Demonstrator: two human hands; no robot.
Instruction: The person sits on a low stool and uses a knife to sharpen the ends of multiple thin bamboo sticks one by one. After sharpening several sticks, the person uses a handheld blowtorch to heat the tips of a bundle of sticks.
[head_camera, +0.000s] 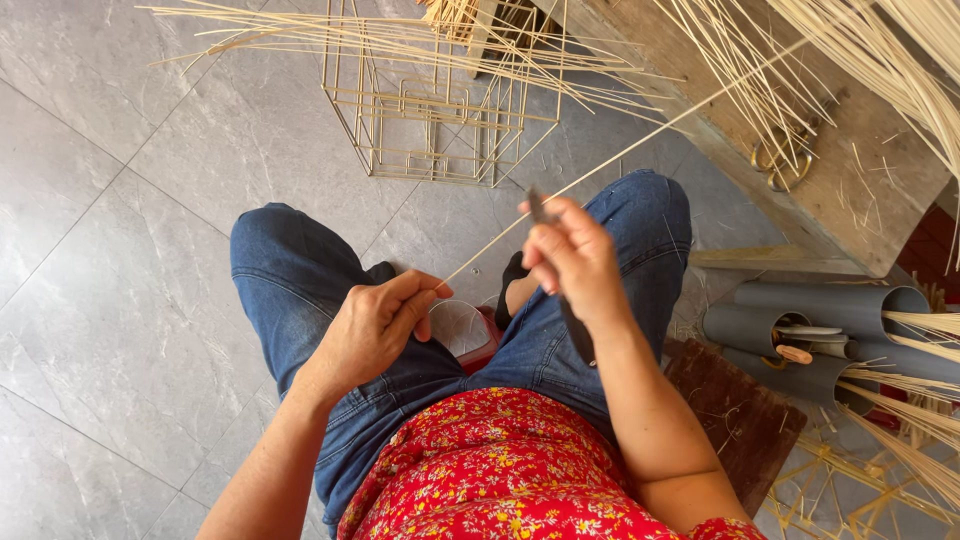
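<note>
Head view: at centre frame the left hand (375, 325) pinches the near end of a long, thin pale bamboo splint (600, 165), which runs up to the upper right. The right hand (570, 255) is clenched round a dark-handled knife (572, 320), its blade tip touching the splint. A slip along so thin a strip could, I judge, snap it or nick the fingers just beside. Beyond the blue-jeaned knees stands a square bamboo-stick frame (440, 110), top centre, on grey marble-look floor tiles (100, 250); grey plastic pipes (800, 335) lie at right beside a wooden board (860, 190).
</note>
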